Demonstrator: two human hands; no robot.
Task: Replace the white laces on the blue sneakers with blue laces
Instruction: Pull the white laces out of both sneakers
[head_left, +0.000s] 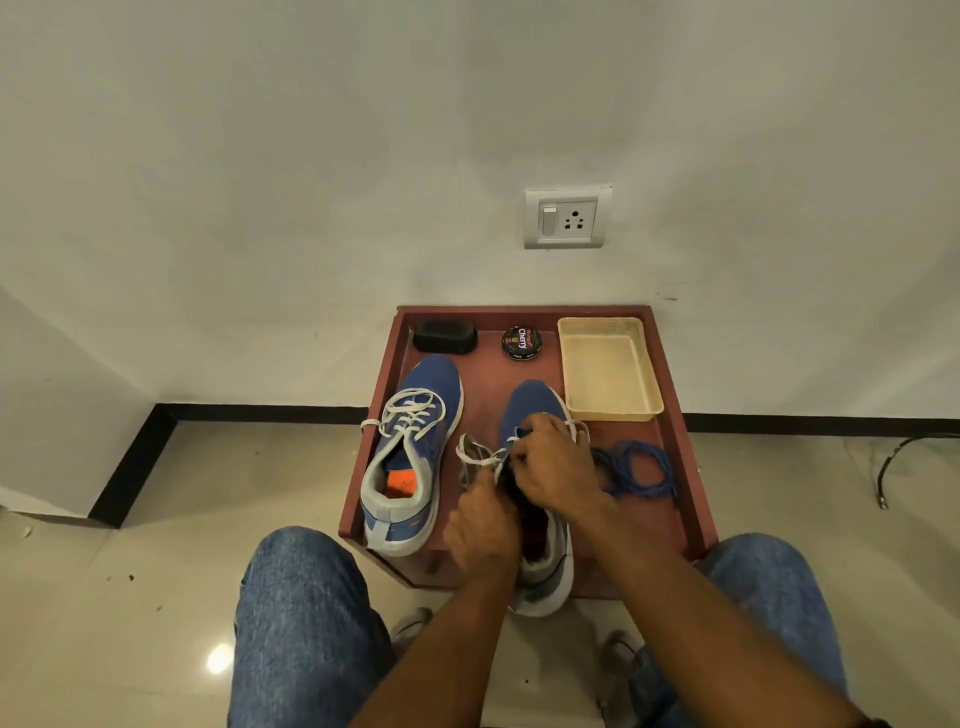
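Two blue sneakers stand on a low reddish-brown stand. The left sneaker keeps its white lace threaded. On the right sneaker, my right hand pinches the white lace at the eyelets, and loosened loops of it spill to the left. My left hand grips the same shoe at its collar, hiding most of the tongue. A coil of blue laces lies on the stand just right of my right hand.
At the back of the stand sit a black shoe brush, a round polish tin and a beige plastic tray. A wall with a socket rises behind. My knees in jeans flank the stand on the tiled floor.
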